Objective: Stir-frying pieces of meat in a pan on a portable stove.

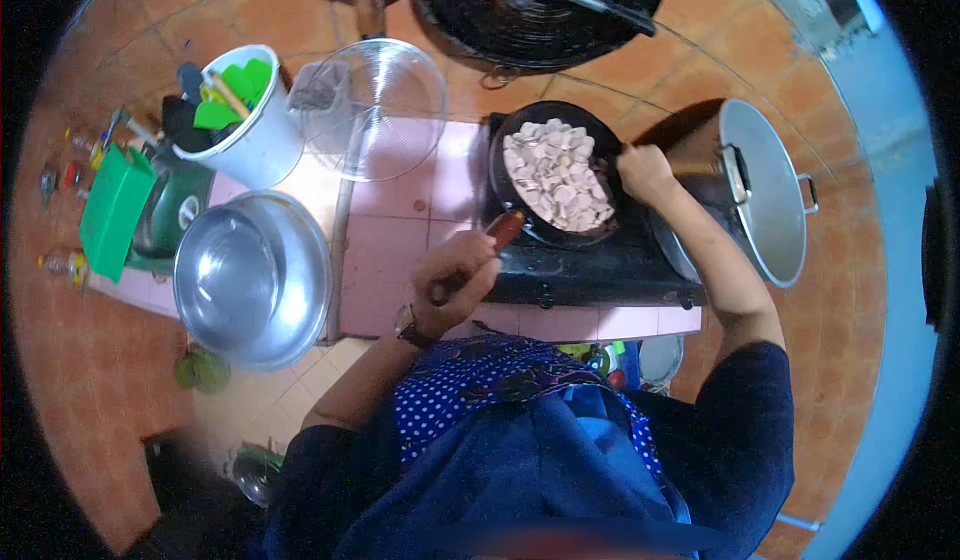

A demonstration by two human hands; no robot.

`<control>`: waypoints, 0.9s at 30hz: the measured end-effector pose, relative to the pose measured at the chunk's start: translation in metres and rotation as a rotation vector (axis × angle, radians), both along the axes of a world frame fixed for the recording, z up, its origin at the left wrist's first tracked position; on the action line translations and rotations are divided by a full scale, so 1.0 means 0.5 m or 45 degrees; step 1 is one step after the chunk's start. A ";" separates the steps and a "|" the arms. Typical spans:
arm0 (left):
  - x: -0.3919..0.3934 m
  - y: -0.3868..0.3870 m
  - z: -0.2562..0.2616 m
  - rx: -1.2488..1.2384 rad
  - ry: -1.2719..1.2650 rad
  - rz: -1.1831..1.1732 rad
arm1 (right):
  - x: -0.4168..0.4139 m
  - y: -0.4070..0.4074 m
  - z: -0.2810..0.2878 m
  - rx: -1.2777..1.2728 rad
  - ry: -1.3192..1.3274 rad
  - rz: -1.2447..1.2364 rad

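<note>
A dark wok [525,113] sits over the black gas stove [592,278], holding a heap of pale, thin slices [559,177] of food. My left hand [456,271] is wrapped around the wok's brown wooden handle [508,231], whose hanging end shows below my fingers. At the wok's right rim, my right hand [645,173] is closed in a fist and appears to grip the wok there. The exact part inside that fist is hidden.
Left of the stove are a round wire-mesh strainer [409,140], a white bucket of utensils [262,158] and a metal basin [225,282]. A large metal pot [776,207] stands at right. Beyond the counter lies a big black wok [480,31] with a long utensil across it.
</note>
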State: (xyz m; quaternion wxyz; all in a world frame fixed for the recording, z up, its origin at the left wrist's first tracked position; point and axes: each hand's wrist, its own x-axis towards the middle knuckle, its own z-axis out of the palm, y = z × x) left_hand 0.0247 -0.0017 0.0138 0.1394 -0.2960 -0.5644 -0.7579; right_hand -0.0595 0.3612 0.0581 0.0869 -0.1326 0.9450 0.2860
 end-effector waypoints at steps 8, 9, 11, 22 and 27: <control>0.007 0.030 0.004 0.172 0.033 -0.137 | 0.071 -0.061 0.007 -0.632 -0.515 -0.517; 0.008 0.030 0.005 0.203 0.024 -0.121 | 0.067 -0.068 0.003 -0.629 -0.537 -0.500; 0.003 0.022 0.008 0.172 0.027 -0.107 | 0.061 -0.086 -0.002 -0.832 -0.557 -0.479; -0.031 -0.021 0.007 -0.016 0.076 -0.334 | -0.018 -0.080 0.046 -1.396 -0.543 -1.105; -0.092 -0.100 -0.013 -0.461 0.112 -0.173 | -0.026 -0.027 0.090 -1.442 -0.408 -1.161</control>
